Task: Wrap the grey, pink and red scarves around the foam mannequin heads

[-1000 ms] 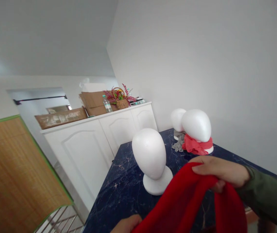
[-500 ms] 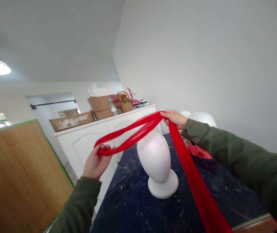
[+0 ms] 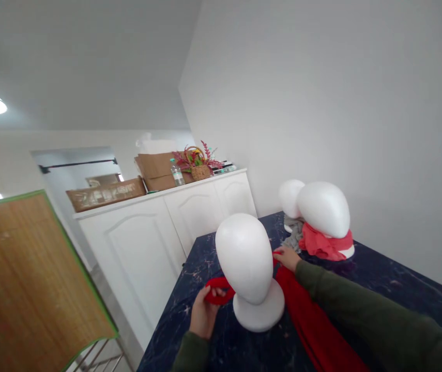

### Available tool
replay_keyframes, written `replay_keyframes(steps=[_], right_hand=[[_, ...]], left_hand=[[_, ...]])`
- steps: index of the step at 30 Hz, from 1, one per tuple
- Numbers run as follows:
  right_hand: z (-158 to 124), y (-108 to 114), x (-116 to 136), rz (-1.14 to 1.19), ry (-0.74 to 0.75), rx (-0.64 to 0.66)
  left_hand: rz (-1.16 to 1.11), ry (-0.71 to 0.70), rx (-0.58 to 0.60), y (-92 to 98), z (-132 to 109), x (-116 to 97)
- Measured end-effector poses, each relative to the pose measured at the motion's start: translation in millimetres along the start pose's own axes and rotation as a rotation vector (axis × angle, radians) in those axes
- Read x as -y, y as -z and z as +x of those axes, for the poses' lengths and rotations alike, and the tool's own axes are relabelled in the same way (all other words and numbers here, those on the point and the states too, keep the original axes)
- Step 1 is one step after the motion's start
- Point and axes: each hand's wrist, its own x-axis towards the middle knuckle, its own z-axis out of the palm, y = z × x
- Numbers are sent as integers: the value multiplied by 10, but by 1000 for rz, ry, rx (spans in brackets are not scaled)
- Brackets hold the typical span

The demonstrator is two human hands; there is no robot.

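Observation:
A white foam mannequin head (image 3: 246, 258) stands on a dark blue marbled table (image 3: 379, 279). A long red scarf (image 3: 309, 320) passes behind its neck. My left hand (image 3: 204, 312) is closed on the scarf's end at the left of the neck. To the right of the neck, my right hand (image 3: 287, 257) pinches the scarf, whose long tail runs down toward me across the table.
Two more foam heads stand at the table's far side, one (image 3: 324, 211) with a coral scarf (image 3: 325, 245), one (image 3: 290, 197) with a grey scarf (image 3: 292, 238). White cupboards (image 3: 166, 222) carry cardboard boxes (image 3: 154, 168), a bottle and a flower basket (image 3: 199, 164). A bamboo screen (image 3: 19, 289) stands left.
Both hands came down from above the foam head to its neck, bringing the red scarf over and behind it. Earlier the scarf was bunched low in front of me.

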Motion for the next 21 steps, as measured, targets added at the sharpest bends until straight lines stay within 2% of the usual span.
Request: replay_keyframes(steps=[3, 4, 7, 10, 12, 15, 18, 21], right_hand=[[-493, -36, -388, -123, 87, -28], [-631, -18, -469, -205, 145, -43], [-905, 61, -542, -413, 264, -51], [-997, 79, -411, -382, 220, 6], [-1025, 12, -277, -236, 135, 48], [-1093, -194, -76, 206, -11, 116], [-1200, -423, 107, 727, -149, 111], [-1315, -599, 255, 1036, -221, 92]], left_hand=[[302, -17, 344, 191, -238, 297], [433, -49, 409, 224, -283, 360], [824, -148, 509, 191, -335, 450], [1027, -204, 615, 40, -322, 476], [1062, -221, 611, -47, -315, 496], [1031, -211, 580, -119, -327, 522], [881, -167, 641, -170, -359, 511], [790, -150, 683, -217, -388, 482]])
